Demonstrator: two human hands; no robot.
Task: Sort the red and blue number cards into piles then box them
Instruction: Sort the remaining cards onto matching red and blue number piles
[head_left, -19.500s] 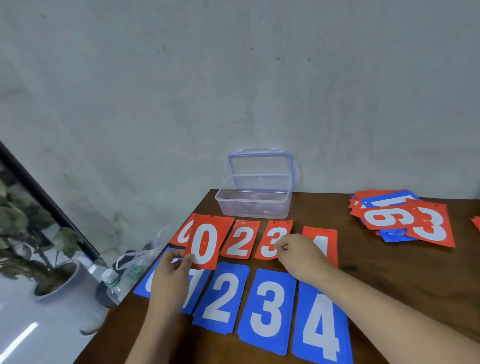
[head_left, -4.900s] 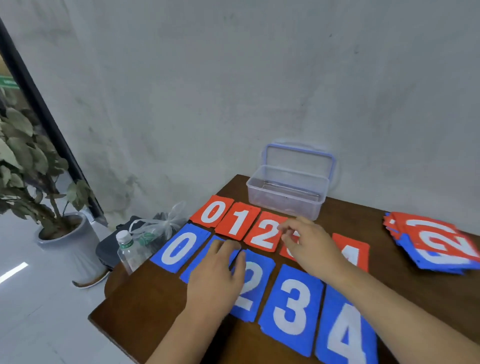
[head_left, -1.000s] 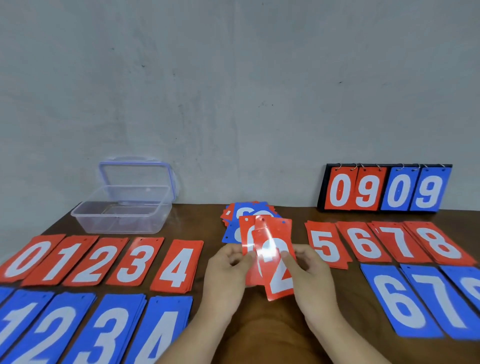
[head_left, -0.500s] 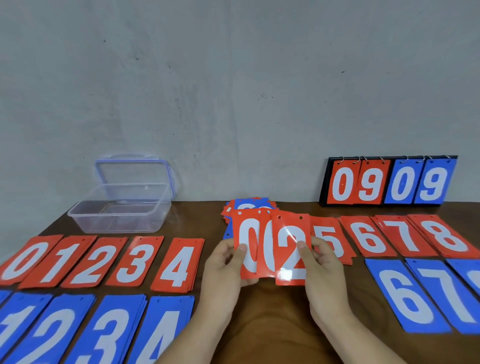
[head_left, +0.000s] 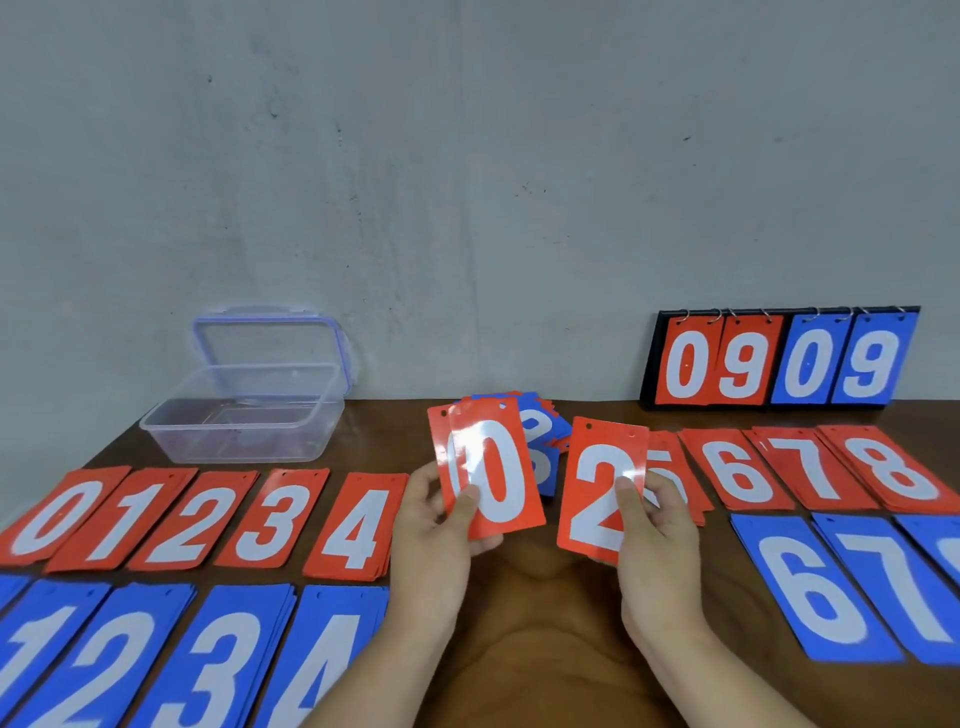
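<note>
Left hand (head_left: 441, 525) pinches fanned red 0 cards (head_left: 493, 467) | right hand (head_left: 660, 530) pinches red 2 card (head_left: 597, 493) | risk: glossy cards could slip, or join a wrong pile

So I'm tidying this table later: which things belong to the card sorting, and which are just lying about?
Job in hand: red 0 cards in left hand; red 2 card in right hand; unsorted heap; sorted red piles; sorted blue piles; open clear box.
Lying about: flip scoreboard showing 0909.
</note>
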